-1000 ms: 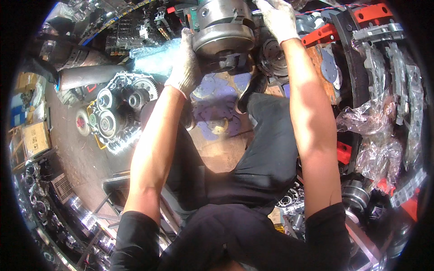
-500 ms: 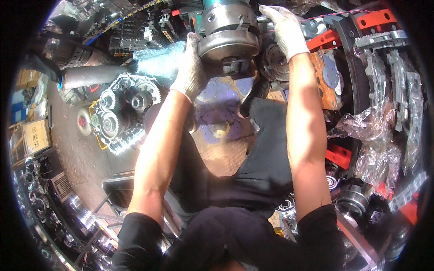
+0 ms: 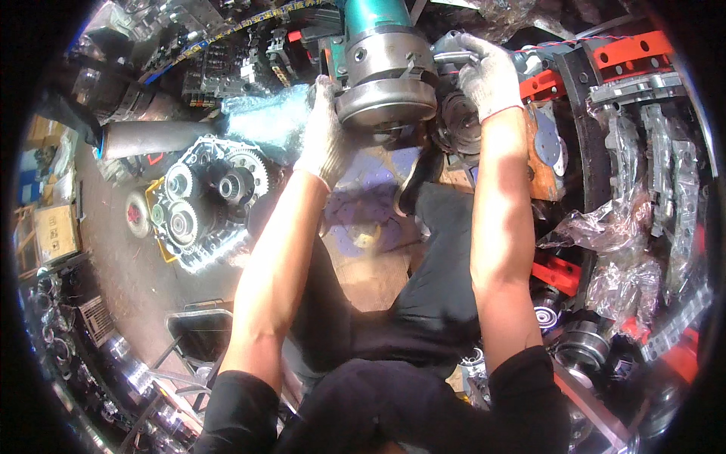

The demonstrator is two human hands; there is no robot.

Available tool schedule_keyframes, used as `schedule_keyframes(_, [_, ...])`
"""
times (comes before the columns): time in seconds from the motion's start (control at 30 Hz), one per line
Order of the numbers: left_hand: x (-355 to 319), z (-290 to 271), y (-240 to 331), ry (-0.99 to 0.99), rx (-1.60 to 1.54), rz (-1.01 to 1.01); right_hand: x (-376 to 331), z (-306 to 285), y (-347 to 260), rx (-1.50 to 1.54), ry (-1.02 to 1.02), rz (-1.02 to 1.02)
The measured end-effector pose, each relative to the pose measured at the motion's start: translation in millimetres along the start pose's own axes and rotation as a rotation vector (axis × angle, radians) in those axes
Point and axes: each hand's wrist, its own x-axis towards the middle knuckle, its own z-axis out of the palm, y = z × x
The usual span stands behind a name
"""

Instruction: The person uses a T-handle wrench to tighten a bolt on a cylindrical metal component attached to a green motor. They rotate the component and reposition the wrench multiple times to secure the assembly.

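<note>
Between both hands — heavy grey metal drum (image 3: 386, 83) | left hand (image 3: 324, 130) grips its rim, right hand (image 3: 488, 72) clasps its far side | step: lifting/steadying | next: firm, level two-handed support.

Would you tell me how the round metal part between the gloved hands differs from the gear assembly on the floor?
The round metal part is raised, steadied by the left hand on its rim and the right hand beside it; the gear assembly lies flat, untouched. The part is a smooth grey drum with a teal top; the assembly shows several toothed gears in an open housing. Both are metal.
</note>
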Motion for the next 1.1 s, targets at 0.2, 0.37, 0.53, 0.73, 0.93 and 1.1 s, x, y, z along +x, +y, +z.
schedule_keyframes(0.2, [-3,8,4,0.022,-0.171,-0.054,22,-5,12,0.075,0.141,0.141])
schedule_keyframes(0.37, [-6,18,6,0.157,-0.221,-0.068,19,-9,13,-0.133,0.111,0.048])
schedule_keyframes(0.53, [2,15,6,0.246,-0.169,-0.099,11,-5,2,-0.321,0.106,0.011])
schedule_keyframes(0.73, [10,-3,-2,0.205,-0.211,-0.045,-12,0,-11,-0.189,-0.078,0.02])
schedule_keyframes(0.93, [19,-12,-6,0.223,-0.162,-0.073,-23,15,-55,-0.673,-0.306,0.137])
schedule_keyframes(1.1, [19,-10,-6,0.157,-0.188,-0.044,-28,35,-70,-0.731,-0.29,0.343])
